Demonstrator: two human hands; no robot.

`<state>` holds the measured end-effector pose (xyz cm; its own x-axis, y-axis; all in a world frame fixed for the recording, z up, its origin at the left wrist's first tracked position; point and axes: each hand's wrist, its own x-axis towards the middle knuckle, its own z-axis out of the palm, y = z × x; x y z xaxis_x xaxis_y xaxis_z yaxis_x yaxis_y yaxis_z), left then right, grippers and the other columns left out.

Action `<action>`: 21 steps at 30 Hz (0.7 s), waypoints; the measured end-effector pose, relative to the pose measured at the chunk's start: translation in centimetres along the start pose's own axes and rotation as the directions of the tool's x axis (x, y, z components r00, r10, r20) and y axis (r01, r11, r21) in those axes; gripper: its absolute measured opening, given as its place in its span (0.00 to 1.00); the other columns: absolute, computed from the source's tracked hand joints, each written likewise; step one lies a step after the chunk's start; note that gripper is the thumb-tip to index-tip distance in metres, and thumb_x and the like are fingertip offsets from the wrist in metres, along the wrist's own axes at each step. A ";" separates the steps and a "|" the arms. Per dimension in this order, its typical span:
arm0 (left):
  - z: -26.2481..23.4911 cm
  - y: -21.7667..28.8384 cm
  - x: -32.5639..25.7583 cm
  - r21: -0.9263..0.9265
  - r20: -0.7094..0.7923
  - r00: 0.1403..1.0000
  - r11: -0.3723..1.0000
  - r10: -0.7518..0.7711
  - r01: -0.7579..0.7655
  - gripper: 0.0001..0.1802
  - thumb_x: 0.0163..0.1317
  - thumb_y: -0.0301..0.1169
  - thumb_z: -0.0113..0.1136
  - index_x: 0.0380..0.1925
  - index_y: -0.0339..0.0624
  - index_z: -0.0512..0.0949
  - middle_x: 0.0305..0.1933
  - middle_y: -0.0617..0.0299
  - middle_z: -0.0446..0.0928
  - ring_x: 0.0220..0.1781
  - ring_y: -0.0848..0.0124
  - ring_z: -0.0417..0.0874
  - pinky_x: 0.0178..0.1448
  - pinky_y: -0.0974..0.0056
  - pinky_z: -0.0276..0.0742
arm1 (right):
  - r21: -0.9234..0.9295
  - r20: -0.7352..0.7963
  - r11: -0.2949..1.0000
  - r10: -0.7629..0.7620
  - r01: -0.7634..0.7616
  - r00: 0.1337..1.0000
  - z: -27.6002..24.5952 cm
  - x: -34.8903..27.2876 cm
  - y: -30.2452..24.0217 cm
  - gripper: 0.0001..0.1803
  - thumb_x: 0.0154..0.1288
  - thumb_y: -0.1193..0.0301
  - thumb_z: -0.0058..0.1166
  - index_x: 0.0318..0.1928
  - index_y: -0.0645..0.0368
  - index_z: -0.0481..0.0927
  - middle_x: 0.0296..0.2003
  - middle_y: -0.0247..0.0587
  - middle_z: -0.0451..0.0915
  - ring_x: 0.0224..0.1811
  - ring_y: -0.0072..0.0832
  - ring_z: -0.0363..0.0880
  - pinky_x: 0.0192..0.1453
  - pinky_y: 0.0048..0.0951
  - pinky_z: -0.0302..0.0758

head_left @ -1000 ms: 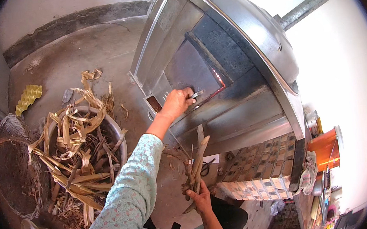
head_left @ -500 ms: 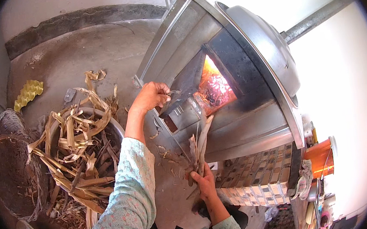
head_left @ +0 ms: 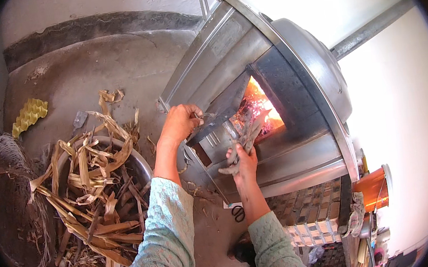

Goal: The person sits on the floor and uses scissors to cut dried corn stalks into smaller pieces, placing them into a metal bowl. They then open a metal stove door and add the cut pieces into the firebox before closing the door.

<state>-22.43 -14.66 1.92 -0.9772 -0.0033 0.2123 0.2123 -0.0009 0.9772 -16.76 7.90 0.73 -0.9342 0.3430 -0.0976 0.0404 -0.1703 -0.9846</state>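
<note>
In front of me stands a metal stove (head_left: pixel 299 159) with its dark firebox door (head_left: pixel 225 101) swung open to the left. A bright fire (head_left: pixel 268 100) burns inside the firebox. My left hand (head_left: pixel 179 124) is closed on the small handle at the door's outer edge. My right hand (head_left: pixel 245 164) grips a small bundle of firewood sticks (head_left: pixel 251 134), whose far ends reach the firebox mouth in front of the flames. The hand itself stays outside, below the opening.
At left, a metal basin (head_left: pixel 142 161) holds dry corn husks (head_left: pixel 90 158) and sticks. Beside it lie a wicker basket (head_left: pixel 12 204) and a yellow egg tray (head_left: pixel 29 116). Scissors (head_left: pixel 238 213) rest on the floor below my right forearm. A brick base (head_left: pixel 308 206) and orange bucket (head_left: pixel 373 188) are at right.
My right hand has moved up and forward, bringing the sticks from below the stove to the firebox mouth. My left hand stays at the door handle.
</note>
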 end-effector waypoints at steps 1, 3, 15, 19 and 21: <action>0.0 0.0 0.0 -0.010 0.001 1.000 1.000 -0.007 0.007 0.08 0.45 0.20 0.64 0.29 0.34 0.79 0.18 0.53 0.77 0.18 0.69 0.78 0.27 0.63 0.72 | 0.022 -0.021 1.000 -0.016 0.017 1.000 0.5 1.0 0.1 0.13 0.63 0.72 0.52 0.47 0.58 0.70 0.35 0.40 0.77 0.30 0.26 0.76 0.31 0.35 0.79; -0.2 -0.3 0.0 0.000 -0.004 1.000 1.000 -0.016 0.016 0.08 0.46 0.20 0.63 0.30 0.33 0.78 0.19 0.56 0.77 0.18 0.72 0.77 0.26 0.65 0.71 | 0.067 -0.064 0.997 0.044 -0.039 0.997 1.8 2.5 -0.1 0.13 0.64 0.70 0.51 0.48 0.56 0.71 0.31 0.37 0.76 0.28 0.26 0.75 0.25 0.43 0.80; 0.1 0.0 0.4 0.006 0.000 1.000 1.000 0.013 -0.013 0.07 0.49 0.21 0.63 0.30 0.33 0.78 0.19 0.58 0.77 0.19 0.75 0.76 0.25 0.68 0.72 | 0.095 -0.138 0.932 -0.336 0.350 0.932 0.5 19.2 -0.7 0.20 0.61 0.69 0.54 0.54 0.53 0.71 0.39 0.37 0.75 0.32 0.32 0.73 0.35 0.41 0.80; -0.5 -0.5 0.3 -0.006 -0.012 1.000 1.000 0.012 -0.012 0.08 0.48 0.21 0.64 0.31 0.34 0.79 0.17 0.54 0.76 0.17 0.71 0.76 0.26 0.65 0.71 | -0.827 -0.167 0.489 -0.685 0.277 0.709 2.5 20.7 -3.2 0.30 0.65 0.59 0.47 0.61 0.67 0.61 0.53 0.57 0.68 0.56 0.50 0.66 0.59 0.48 0.65; -0.8 -0.9 0.3 -0.019 0.009 1.000 1.000 0.008 -0.007 0.09 0.47 0.21 0.64 0.31 0.34 0.79 0.17 0.55 0.76 0.17 0.72 0.76 0.24 0.66 0.71 | -0.948 -0.190 0.313 -0.705 0.059 0.683 4.1 17.1 -4.0 0.36 0.67 0.53 0.37 0.61 0.76 0.55 0.61 0.75 0.53 0.63 0.62 0.55 0.65 0.49 0.56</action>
<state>-22.92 -15.46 1.10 -0.9756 0.0054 0.2197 0.2195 -0.0198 0.9754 -34.33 10.68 3.62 -0.5989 0.5303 0.6001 0.2931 0.8425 -0.4519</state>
